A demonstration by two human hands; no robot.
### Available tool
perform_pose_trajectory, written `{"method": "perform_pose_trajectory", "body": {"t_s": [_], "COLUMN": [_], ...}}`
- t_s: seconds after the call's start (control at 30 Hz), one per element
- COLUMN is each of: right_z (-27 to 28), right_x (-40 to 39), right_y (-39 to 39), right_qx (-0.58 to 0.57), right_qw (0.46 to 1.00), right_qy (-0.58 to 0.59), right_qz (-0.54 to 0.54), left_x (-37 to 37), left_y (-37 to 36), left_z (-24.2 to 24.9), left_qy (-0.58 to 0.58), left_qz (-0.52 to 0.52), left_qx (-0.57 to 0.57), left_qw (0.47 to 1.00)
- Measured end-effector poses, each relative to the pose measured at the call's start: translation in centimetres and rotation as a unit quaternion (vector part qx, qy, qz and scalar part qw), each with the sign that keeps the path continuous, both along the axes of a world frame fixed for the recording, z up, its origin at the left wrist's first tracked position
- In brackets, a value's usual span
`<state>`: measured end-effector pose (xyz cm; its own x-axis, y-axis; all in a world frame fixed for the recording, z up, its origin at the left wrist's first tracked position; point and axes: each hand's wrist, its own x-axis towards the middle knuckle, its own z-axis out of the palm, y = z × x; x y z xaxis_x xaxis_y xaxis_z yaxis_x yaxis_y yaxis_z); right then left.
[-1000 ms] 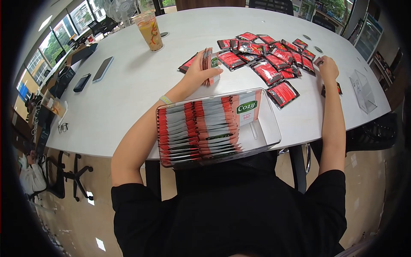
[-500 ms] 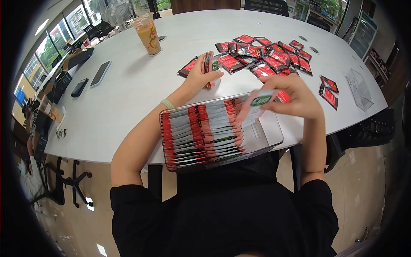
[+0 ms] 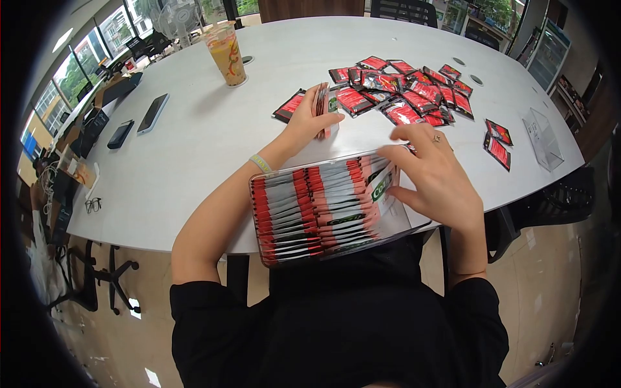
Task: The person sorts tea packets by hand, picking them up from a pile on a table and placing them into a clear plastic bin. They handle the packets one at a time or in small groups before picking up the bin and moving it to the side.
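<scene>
A clear plastic box sits tilted at the table's near edge, packed with two columns of red and silver sachets. My left hand is closed around a small stack of similar sachets beyond the box's far rim. At the box's right part, my right hand has thumb and forefinger at the edges of a pink and white sachet with a green label. That sachet leans against the end of the right column. A loose pile of red and black sachets lies beyond my hands.
A cup with an orange drink stands far left. Two phones and glasses lie at the left. Two sachets and a clear holder are at the right, near a black chair.
My right hand has lowered the green-labelled sachet into the box, against the column's end. The box has shifted slightly right and nearer me. My left hand still holds its stack.
</scene>
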<state>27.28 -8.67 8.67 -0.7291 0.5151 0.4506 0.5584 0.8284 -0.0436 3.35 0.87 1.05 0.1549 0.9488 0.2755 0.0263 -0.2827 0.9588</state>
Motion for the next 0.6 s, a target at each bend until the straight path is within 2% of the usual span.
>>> {"method": "perform_pose_trajectory", "body": {"t_s": [0.1,0.17,0.3,0.37,0.5,0.6], "right_z": [0.2,-0.4,-1.0,-0.9,-1.1,-0.9], "right_x": [-0.3,-0.5,-1.1,-1.1,-1.0,-0.8], "right_y": [0.1,0.7,1.5,1.9,2.3,3.7], "right_qx": [0.002,0.000,-0.012,-0.073,-0.090,-0.100], "right_qw": [0.999,0.998,0.998,0.995,0.993,0.989], "right_qy": [0.026,-0.001,-0.032,-0.060,-0.043,-0.004], "right_qz": [0.024,0.069,0.060,0.044,0.059,0.108], "left_x": [0.0,0.0,-0.1,-0.2,-0.2,-0.2], "left_y": [0.1,0.3,0.7,0.6,0.6,0.6], "left_z": [0.0,-0.1,-0.5,-0.5,-0.5,-0.6], "left_qy": [-0.008,-0.009,-0.018,-0.009,-0.010,-0.010], "left_qz": [-0.001,-0.005,-0.014,-0.011,-0.018,-0.019], "left_qx": [-0.011,-0.012,-0.015,-0.027,-0.010,-0.003], "left_qw": [1.000,1.000,1.000,1.000,1.000,1.000]}}
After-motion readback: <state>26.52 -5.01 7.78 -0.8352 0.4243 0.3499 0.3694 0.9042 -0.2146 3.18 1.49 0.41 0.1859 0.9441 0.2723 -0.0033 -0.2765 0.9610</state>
